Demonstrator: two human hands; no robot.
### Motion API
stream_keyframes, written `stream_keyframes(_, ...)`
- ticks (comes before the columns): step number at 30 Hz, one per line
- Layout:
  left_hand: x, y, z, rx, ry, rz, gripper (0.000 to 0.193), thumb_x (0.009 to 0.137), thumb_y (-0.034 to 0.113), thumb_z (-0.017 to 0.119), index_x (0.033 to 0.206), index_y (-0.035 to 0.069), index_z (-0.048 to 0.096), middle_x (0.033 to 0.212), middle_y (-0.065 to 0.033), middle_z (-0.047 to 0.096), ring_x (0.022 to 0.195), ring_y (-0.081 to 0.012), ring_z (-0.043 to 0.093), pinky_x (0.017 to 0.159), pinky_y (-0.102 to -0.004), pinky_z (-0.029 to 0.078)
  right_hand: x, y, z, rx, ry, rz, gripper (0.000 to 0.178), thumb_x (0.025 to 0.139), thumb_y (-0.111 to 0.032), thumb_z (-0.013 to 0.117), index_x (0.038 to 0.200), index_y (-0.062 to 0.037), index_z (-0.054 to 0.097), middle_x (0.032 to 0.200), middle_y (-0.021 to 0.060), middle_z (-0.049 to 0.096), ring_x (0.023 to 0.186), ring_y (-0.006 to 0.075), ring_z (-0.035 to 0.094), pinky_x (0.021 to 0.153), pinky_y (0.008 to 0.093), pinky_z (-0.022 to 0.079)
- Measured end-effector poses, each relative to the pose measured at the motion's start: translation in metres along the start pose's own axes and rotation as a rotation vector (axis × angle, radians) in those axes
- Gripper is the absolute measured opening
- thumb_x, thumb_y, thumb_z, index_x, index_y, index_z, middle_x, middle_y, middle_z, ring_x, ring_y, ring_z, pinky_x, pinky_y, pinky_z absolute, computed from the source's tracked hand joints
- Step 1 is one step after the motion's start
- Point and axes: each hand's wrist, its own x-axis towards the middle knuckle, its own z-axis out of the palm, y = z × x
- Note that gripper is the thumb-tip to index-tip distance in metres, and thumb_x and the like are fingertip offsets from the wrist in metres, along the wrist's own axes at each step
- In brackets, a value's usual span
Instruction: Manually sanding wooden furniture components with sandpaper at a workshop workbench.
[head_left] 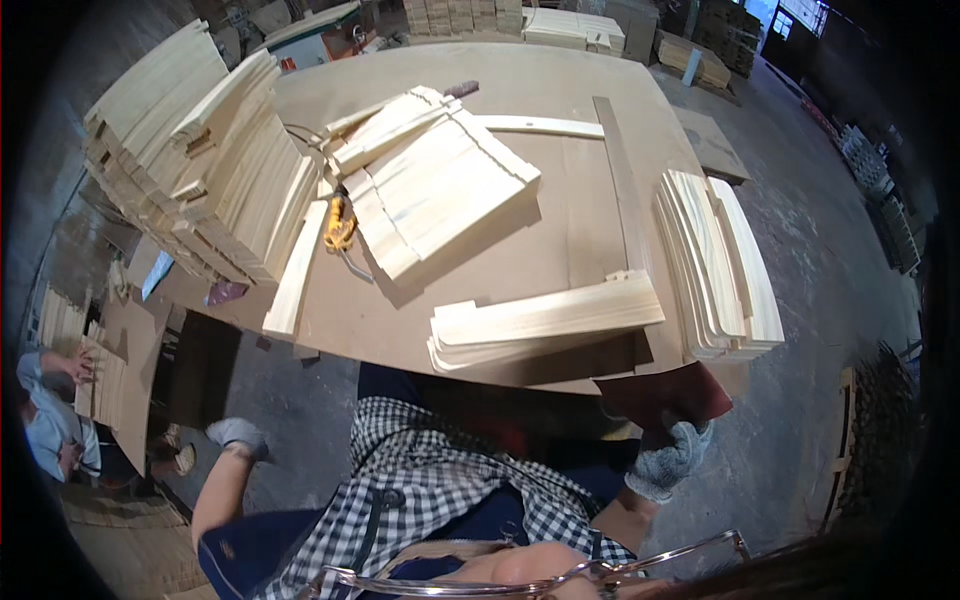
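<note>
My right hand (672, 460), in a grey knit glove, grips a dark red sheet of sandpaper (665, 395) at the near right edge of the table. Hanging out to the left of my body, away from the table, is my gloved left hand (240, 437); its fingers are blurred, with nothing visible in them. Just beyond the sandpaper, a short row of pale wooden slats (545, 318) stands on edge along the table's front. Another bundle of curved-end slats (715, 270) sits at the table's right edge.
On the brown table (500, 260) lie a pile of notched boards (440, 190), a yellow-black power tool (340, 222), a loose board (297, 270) and a long flat strip (620, 180). Tall board stacks (230, 160) rise at left. A co-worker's hand (78, 366) touches wood at far left.
</note>
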Motion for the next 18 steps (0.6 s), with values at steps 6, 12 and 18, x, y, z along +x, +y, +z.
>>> stream_keyframes(6, 0.029, 0.047, -0.07, -0.532, 0.671, 0.345, 0.031, 0.093, 0.042, 0.067, 0.109, 0.016, 0.073, 0.097, -0.0086, 0.07, 0.091, -0.029, 0.068, 0.078, -0.0455, 0.052, -0.011, 0.005, 0.023, -0.71, -0.18, -0.53, 0.011, 0.076, 0.003, 0.077, 0.087, 0.0028, 0.074, 0.108, 0.0227, 0.069, 0.099, 0.0356, 0.066, 0.084, 0.0447, 0.055)
stream_keyframes(12, 0.147, 0.162, -0.216, -0.286, 1.442, 0.59, 0.029, 0.09, 0.025, 0.068, 0.113, 0.008, 0.065, 0.107, -0.01, 0.064, 0.103, -0.0301, 0.06, 0.089, -0.0401, 0.046, -0.022, -0.002, 0.001, -0.799, -0.157, -0.548, 0.015, 0.074, 0.002, 0.076, 0.089, -0.003, 0.076, 0.11, 0.0212, 0.069, 0.105, 0.0392, 0.065, 0.092, 0.0469, 0.053)
stream_keyframes(18, 0.221, 0.209, -0.232, -0.175, 1.313, 0.309, 0.055, 0.081, 0.025, 0.07, 0.126, -0.003, 0.053, 0.127, -0.0225, 0.053, 0.122, -0.0394, 0.05, 0.1, -0.0506, 0.041, -0.024, -0.001, -0.033, -0.948, -0.071, -0.554, 0.022, 0.071, 0.002, 0.074, 0.091, -0.0087, 0.078, 0.115, 0.0203, 0.07, 0.11, 0.0413, 0.063, 0.096, 0.0485, 0.052)
